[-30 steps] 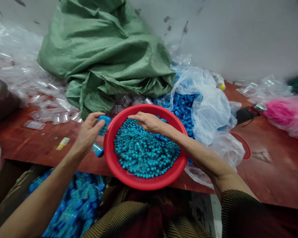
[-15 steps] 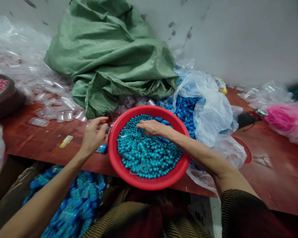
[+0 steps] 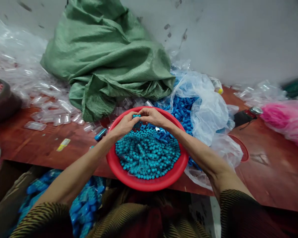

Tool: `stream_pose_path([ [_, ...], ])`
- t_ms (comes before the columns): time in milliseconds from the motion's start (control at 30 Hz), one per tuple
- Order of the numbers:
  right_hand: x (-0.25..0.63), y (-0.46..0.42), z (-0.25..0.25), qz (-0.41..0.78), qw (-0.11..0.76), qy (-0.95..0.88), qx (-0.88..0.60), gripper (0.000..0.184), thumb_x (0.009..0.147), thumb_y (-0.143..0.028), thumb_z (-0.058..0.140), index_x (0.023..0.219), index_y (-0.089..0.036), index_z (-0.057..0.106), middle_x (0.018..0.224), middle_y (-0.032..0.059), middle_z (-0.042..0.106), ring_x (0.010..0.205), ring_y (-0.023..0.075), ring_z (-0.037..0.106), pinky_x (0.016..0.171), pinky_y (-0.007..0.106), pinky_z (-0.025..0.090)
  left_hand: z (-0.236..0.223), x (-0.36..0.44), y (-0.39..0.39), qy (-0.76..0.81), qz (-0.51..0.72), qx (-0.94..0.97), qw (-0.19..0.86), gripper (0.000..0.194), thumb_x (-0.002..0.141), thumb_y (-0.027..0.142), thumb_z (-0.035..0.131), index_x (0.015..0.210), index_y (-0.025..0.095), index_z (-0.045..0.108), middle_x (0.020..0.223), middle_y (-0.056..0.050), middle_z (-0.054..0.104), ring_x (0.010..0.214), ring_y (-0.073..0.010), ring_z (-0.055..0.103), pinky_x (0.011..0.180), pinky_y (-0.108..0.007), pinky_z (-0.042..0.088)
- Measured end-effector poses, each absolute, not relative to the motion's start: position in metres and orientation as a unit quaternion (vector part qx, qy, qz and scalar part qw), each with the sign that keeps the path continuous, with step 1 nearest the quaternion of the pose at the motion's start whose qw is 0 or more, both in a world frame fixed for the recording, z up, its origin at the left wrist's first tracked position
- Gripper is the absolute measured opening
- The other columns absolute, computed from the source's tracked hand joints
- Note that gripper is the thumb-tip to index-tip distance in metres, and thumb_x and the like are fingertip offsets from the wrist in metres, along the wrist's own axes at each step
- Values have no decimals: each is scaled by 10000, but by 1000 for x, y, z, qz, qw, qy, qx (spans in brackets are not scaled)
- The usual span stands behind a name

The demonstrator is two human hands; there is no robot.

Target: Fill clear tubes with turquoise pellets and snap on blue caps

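Observation:
Over the far part of a red plastic basin (image 3: 118,177), my left hand (image 3: 124,126) and my right hand (image 3: 152,117) meet at their fingertips. Between them shows a small bunch of turquoise beads (image 3: 136,116), and the fingers of both hands are closed on it. Whether a clear case is also in the fingers is hidden. Loose turquoise beads (image 3: 149,158) fill the basin, with clear loops or cases among them. Blue plastic pieces (image 3: 162,135) lie on the beads below my right hand. A blue-capped clear tube (image 3: 100,134) rests on the table left of the rim.
Behind the basin are a green woven sack (image 3: 109,59), clear plastic cases (image 3: 52,112) and blue caps (image 3: 182,109) in a clear bag (image 3: 206,105). A dark bowl of pink beads (image 3: 5,102) stands left. Filled blue packs (image 3: 86,205) lie below the table edge. Pink bagged material (image 3: 285,119) lies right.
My left hand has moved right from beside the basin to over it. My right hand has risen slightly from the beads toward the far rim, and the two now meet around the beads.

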State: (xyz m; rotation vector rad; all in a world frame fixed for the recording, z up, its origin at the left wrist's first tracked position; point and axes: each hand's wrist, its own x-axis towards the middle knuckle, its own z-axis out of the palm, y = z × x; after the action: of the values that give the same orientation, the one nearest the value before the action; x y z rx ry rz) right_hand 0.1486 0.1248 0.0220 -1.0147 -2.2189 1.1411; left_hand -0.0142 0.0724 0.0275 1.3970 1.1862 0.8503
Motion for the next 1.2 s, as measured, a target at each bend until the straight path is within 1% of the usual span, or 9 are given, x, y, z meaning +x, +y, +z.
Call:
stream_pose_path([
  [100,151,124,13,307,156,-855,-389,253,854,-161,480,1084,-126,580,900,48,654,755,143,596,683,270,459,24,-17,69,518,363,528,567,321,794,364,565,1031,163,483,678,1,606,492,-131,563,411,-215,366],
  [200,152,119,-1,116,20,-916,-384,253,871,-124,445,1041,-159,629,1068,119,623,939,211,570,746,315,443,22,-25,64,507,339,501,614,347,736,412,649,907,176,462,648,-3,622,523,-149,606,431,-219,417],
  [367,157,117,-10,23,-79,-918,-389,331,931,-166,327,1055,-155,635,1081,152,605,915,223,578,698,306,432,19,-35,63,478,338,451,673,441,639,444,739,851,176,461,651,-16,642,538,-164,632,421,-216,437],
  [467,175,124,-2,59,-73,-910,-404,306,912,-170,377,1054,-159,648,1060,129,627,895,211,597,708,292,430,15,-38,67,469,363,435,677,416,652,439,730,845,165,483,638,-16,637,461,-125,589,363,-178,361],
  [667,192,127,16,82,23,-877,-473,311,914,-204,407,1123,-180,636,1139,91,646,1033,204,576,858,296,418,6,-39,72,450,381,415,693,407,649,413,737,857,155,502,673,-24,644,466,-125,594,362,-182,355],
  [833,159,118,3,29,-86,-904,-417,282,912,-162,393,1017,-119,651,1066,168,647,1026,265,567,867,391,411,9,-37,67,441,357,435,699,397,680,406,723,907,162,506,714,-21,646,490,-113,593,394,-183,355],
  [967,152,120,0,68,-74,-885,-455,244,906,-194,440,1037,-92,618,1044,175,661,988,272,599,830,374,430,8,-39,63,442,324,454,703,444,682,420,715,969,162,495,761,-22,643,532,-113,602,431,-183,373],
  [1067,159,119,6,96,-7,-883,-459,274,921,-226,438,1136,-116,567,1088,136,657,996,226,608,819,310,439,6,-39,63,447,332,468,687,451,690,426,700,981,158,482,761,-17,630,531,-111,593,422,-181,361],
  [1200,163,106,12,167,158,-886,-403,238,904,-225,473,1101,-152,586,1076,88,658,994,184,600,856,280,429,7,-33,62,465,366,499,633,403,710,372,676,980,160,465,736,13,588,503,-100,562,393,-186,362],
])
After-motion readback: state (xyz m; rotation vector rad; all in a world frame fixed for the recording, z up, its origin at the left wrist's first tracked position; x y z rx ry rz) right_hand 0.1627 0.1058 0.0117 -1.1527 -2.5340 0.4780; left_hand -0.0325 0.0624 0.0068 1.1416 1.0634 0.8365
